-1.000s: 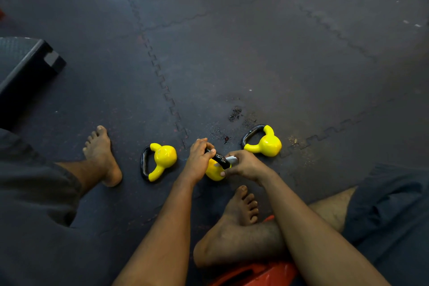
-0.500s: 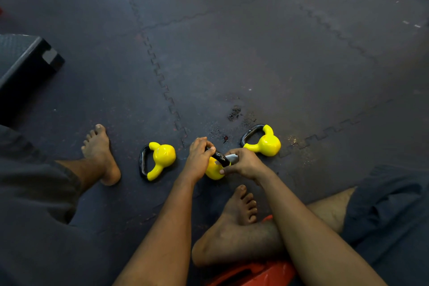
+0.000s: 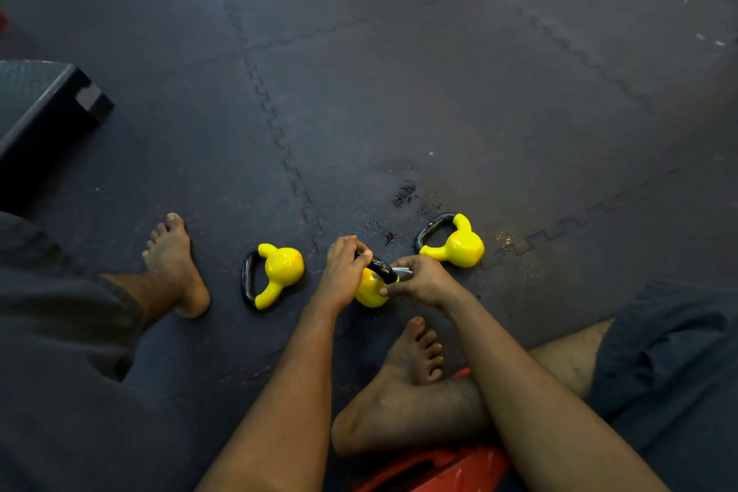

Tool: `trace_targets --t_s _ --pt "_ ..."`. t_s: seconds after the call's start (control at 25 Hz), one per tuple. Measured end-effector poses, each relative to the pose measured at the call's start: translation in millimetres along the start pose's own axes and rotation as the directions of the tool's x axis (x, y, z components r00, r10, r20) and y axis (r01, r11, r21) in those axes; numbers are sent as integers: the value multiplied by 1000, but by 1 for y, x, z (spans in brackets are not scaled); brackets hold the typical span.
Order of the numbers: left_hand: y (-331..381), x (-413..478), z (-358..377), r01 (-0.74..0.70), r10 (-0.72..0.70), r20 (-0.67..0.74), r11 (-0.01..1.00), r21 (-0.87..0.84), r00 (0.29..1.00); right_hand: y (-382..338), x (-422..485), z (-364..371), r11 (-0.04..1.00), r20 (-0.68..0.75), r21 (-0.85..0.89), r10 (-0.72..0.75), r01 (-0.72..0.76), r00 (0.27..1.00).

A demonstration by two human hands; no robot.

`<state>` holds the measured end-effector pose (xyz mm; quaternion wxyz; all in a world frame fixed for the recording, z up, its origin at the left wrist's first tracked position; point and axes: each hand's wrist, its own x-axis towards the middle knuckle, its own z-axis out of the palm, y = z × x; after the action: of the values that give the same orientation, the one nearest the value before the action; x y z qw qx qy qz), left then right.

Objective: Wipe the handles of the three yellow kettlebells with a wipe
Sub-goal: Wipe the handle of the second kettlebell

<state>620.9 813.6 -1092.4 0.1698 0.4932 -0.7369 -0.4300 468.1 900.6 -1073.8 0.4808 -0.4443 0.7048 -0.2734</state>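
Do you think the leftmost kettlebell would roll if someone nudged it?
Probably not far: the leftmost kettlebell lies on its side with its handle against the floor mat, which should check rolling. Its glossy body looks slippery and likely heavy for its size.

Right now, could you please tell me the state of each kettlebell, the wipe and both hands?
Left kettlebell: lying on its side, untouched.
Middle kettlebell: held by both hands.
Right kettlebell: lying on its side, untouched.
Wipe: pressed on the middle handle.
Left hand: grips the handle.
Right hand: holds the wipe.
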Motion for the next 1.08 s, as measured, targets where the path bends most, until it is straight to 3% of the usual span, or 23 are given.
trace_targets --t_s 0.24,0.4,0.48,0.68,0.8,0.88,0.96,1.08 --pt "-1 0 0 -8 8 -5 1000 2 1000 -4 0 1 997 -176 -77 19 -33 984" --pt "-4 0 -1 -5 5 -6 1000 -10 1000 -1 1 1 1000 -10 9 -18 18 1000" --pt "-5 0 2 -22 22 -15 1000 10 1000 -1 1 -1 1000 4 -21 -20 20 1000" --pt "-4 4 3 -11 12 -23 1000 15 1000 -6 -1 4 995 -193 -103 -30 10 981" --pt "-5 2 0 4 -4 -11 1000 1 1000 -3 0 4 999 -50 -8 -33 33 998" --pt "-6 1 1 -8 8 -10 1000 5 1000 -4 0 2 999 -29 -32 -17 16 999" --pt "-6 2 2 -11 11 -18 1000 10 1000 -7 -2 2 995 -147 -95 2 -16 989" --pt "-7 5 1 18 -18 -32 1000 9 999 -8 -3 5 998 -311 -49 17 -33 950"
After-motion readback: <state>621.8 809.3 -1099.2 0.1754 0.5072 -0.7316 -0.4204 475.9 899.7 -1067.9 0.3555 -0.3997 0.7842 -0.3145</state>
